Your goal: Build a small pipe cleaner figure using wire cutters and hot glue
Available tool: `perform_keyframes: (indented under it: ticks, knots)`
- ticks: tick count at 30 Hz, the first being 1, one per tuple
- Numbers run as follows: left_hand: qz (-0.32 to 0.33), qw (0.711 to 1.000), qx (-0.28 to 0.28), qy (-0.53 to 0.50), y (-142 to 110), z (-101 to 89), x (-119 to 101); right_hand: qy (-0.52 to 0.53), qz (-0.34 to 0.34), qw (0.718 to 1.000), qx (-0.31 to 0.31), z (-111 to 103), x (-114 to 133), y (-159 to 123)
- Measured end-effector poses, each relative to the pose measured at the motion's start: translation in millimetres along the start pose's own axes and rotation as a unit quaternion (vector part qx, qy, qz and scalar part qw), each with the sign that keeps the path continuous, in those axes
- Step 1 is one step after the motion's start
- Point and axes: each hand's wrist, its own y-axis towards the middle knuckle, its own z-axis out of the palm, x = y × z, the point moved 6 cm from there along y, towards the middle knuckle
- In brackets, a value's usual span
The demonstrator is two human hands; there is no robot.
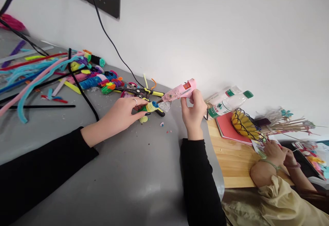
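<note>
My left hand (122,113), a ring on one finger, pinches a small coiled roll of pipe cleaner (151,107), yellow and green with a blue end. The fingers of my right hand (194,111) are closed around the back of a pink hot glue gun (179,91). Its nozzle points left and down at the blue end of the roll; whether they touch I cannot tell. Just behind the roll lie pliers (138,91) with yellow and black handles. A round yellow-green piece (143,119) rests below my left fingertips.
Loose pipe cleaners (38,72) and coiled colourful pieces (95,80) cover the grey table's (123,171) left side. A black cord (110,41) runs down the wall. Water bottles (224,102) and a yellow basket (244,125) stand right, near a co-worker's hands (275,154).
</note>
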Motion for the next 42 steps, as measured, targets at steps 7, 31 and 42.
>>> perform_keyframes:
  ticks: [7,31,42]
  knots:
    - [0.002,1.000,0.006,-0.003,0.8,-0.5,0.3,-0.004,0.012,1.000,0.009,0.8,-2.0,-0.4]
    - [0.011,1.000,0.010,0.007,1.1,0.3,1.3,0.000,0.024,0.999,0.023,3.7,-3.7,-1.5]
    - [0.016,1.000,0.008,-0.001,1.1,1.4,1.9,0.003,-0.002,1.000,0.003,0.4,0.9,-0.2]
